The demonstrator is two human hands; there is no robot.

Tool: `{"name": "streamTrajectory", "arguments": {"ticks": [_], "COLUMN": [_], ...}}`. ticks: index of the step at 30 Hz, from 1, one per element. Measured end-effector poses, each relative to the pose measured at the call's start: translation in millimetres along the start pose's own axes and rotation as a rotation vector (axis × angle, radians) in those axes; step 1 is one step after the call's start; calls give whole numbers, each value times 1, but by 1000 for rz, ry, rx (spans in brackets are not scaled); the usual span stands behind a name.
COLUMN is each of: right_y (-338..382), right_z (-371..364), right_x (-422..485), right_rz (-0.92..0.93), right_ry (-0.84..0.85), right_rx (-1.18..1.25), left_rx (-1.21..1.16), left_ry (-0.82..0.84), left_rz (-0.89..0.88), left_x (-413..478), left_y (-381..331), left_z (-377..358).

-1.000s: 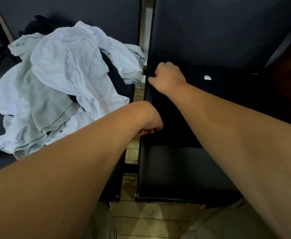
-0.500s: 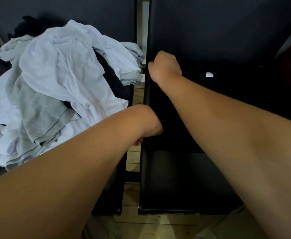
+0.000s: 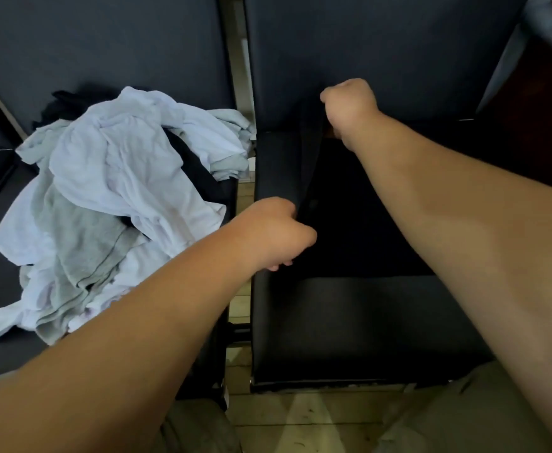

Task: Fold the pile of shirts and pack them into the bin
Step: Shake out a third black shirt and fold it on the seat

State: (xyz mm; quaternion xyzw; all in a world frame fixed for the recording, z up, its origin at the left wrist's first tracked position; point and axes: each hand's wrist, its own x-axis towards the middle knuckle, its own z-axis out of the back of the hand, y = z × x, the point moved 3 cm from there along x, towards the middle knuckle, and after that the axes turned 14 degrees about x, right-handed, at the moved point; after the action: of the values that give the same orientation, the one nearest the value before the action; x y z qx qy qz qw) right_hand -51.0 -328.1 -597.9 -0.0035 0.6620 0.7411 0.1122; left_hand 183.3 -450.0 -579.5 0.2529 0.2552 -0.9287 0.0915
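Grip looks firm as the left hand (image 3: 278, 237) and right hand (image 3: 350, 106) each clench one edge of a black shirt (image 3: 350, 223) at centre frame, pile of shirts (image 3: 114, 204) heaped at left, though dark cloth on the dark seat (image 3: 333, 322) could hide a crooked fold.

Dim, soft light; blurred, warped edges
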Motion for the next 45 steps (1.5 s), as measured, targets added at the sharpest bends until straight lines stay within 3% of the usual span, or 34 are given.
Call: {"name": "streamTrajectory", "arguments": {"ticks": [3, 7, 17, 21, 25, 29, 34, 37, 41, 45], "right_y": [-1, -3, -34, -48, -48, -43, -42, -40, -45, -49], "right_z": [29, 63, 107, 112, 118, 122, 134, 140, 141, 141], "right_x": [11, 20, 36, 38, 38, 40, 37, 26, 6, -11], "right_rz": [-54, -63, -236, -268, -264, -192, -135, -153, -321, -335], "right_ry": [2, 37, -19, -26, -22, -51, -113, -66, 18, 164], "right_rx": [28, 21, 74, 45, 134, 97, -82, -65, 48, -59], "left_rx": [76, 131, 101, 238, 469, 630, 622, 605, 650, 807], "left_ry": [-172, -284, -271, -261, -367, -232, -173, -181, -220, -231], "left_rz": [-130, -271, -391, -459, -552, -522, -512, -467, -319, -107], "left_x": [-12, -13, 8, 16, 26, 35, 35, 32, 25, 23], "left_y": [-25, -61, -100, -97, -87, -71, -67, -68, -61, -49], "left_z": [-11, -35, -83, -100, -102, -114, -108, -97, -76, -58]}}
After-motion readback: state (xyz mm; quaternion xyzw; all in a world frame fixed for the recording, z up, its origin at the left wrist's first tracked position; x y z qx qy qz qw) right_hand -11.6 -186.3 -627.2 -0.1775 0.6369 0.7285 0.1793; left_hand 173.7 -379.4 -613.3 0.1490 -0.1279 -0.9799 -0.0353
